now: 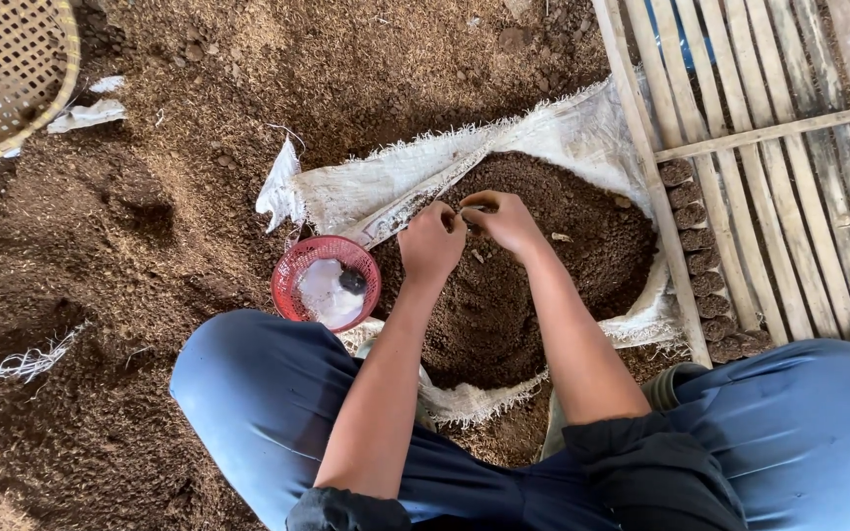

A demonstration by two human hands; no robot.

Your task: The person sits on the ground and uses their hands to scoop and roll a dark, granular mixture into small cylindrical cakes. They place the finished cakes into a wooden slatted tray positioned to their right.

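- The left hand (432, 241) and the right hand (507, 220) meet fingertip to fingertip above the open white woven sack (395, 182), both pinched on one small dark item (471, 207) held between them; it is too small to tell what it is.
- The sack lies spread on the ground between the person's knees, its mouth rolled back and frayed at the rim, filled with a mound of dark brown crumbly soil (514, 295).
- A small red mesh basket (326, 282) stands touching the sack's left edge, just beside the left wrist; it holds crumpled clear plastic and one small dark lump.
- Along the sack's right edge lies a slatted bamboo frame (759, 167); a row of small soil-filled tubes (700, 265) stands packed against its left rail, from mid-frame down toward the right knee.
- A woven bamboo tray (2, 74) shows at the top left corner, well apart from the hands, with scraps of white sacking (86, 113) just beside it on the husk-strewn ground.
- The person's legs, in blue trousers (277, 403), frame the sack at the bottom.
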